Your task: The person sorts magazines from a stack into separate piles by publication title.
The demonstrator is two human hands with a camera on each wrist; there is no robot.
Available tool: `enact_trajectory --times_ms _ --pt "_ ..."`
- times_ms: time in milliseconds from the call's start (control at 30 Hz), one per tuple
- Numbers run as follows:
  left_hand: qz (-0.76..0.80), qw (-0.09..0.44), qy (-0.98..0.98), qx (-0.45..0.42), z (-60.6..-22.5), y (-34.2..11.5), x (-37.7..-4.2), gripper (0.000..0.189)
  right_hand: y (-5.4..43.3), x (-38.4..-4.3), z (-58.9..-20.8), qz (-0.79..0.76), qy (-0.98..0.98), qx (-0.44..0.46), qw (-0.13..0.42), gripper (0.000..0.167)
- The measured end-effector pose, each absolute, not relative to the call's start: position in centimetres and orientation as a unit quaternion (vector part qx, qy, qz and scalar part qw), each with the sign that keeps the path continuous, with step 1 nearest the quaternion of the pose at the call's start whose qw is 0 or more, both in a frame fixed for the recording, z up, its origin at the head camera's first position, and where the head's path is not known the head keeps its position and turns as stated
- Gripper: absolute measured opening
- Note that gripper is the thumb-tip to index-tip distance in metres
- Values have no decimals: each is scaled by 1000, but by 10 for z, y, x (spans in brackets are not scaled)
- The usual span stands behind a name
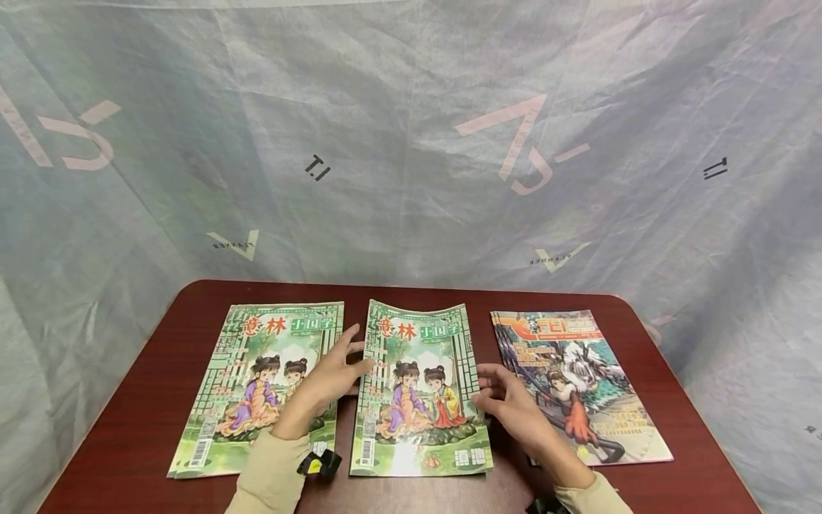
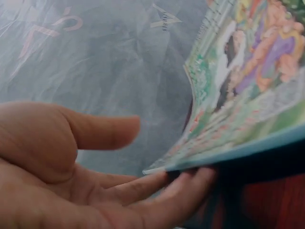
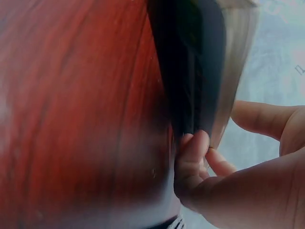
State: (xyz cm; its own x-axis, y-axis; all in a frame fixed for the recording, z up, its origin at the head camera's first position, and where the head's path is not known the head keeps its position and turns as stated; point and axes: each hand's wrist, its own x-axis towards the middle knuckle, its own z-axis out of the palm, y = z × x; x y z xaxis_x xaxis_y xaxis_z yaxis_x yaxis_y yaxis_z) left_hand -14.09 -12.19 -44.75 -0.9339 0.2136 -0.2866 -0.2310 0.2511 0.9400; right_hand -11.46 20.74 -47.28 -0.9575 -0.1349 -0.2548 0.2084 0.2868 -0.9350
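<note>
A green-covered magazine [image 1: 424, 392], with two cartoon figures in robes on its front, is at the middle of the table between both hands. Its far edge curves up at the corners. My left hand [image 1: 334, 378] is at its left edge; in the left wrist view the fingers [image 2: 186, 191] reach underneath while the thumb stands apart above. On the opposite side my right hand [image 1: 514, 407] grips the right edge. Its fingertips [image 3: 195, 148] curl against the underside in the right wrist view, with the thumb at the edge of the pages.
To the left, more magazines with the same green cover [image 1: 257, 385] lie slightly fanned, partly behind the left forearm. At the right is a fanned pile of comic magazines [image 1: 578, 385]. The dark red table [image 1: 141, 400] ends at a grey printed sheet [image 1: 411, 157].
</note>
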Motion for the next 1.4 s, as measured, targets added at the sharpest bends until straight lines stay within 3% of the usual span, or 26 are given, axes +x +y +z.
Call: enact_trajectory --times_ms 200,333,533,1400 --pt "576 140 806 2 -455 -119 -141 92 210 -113 -473 -617 769 -9 168 69" --pt "534 123 837 1 -458 -117 -142 88 212 -114 -474 -633 751 -25 186 75" --pt "517 134 845 -5 -459 -118 -143 75 213 -115 -473 -639 746 -27 184 73" --pt "565 154 811 1 -434 -132 -143 73 197 -113 -465 -665 732 -14 147 71"
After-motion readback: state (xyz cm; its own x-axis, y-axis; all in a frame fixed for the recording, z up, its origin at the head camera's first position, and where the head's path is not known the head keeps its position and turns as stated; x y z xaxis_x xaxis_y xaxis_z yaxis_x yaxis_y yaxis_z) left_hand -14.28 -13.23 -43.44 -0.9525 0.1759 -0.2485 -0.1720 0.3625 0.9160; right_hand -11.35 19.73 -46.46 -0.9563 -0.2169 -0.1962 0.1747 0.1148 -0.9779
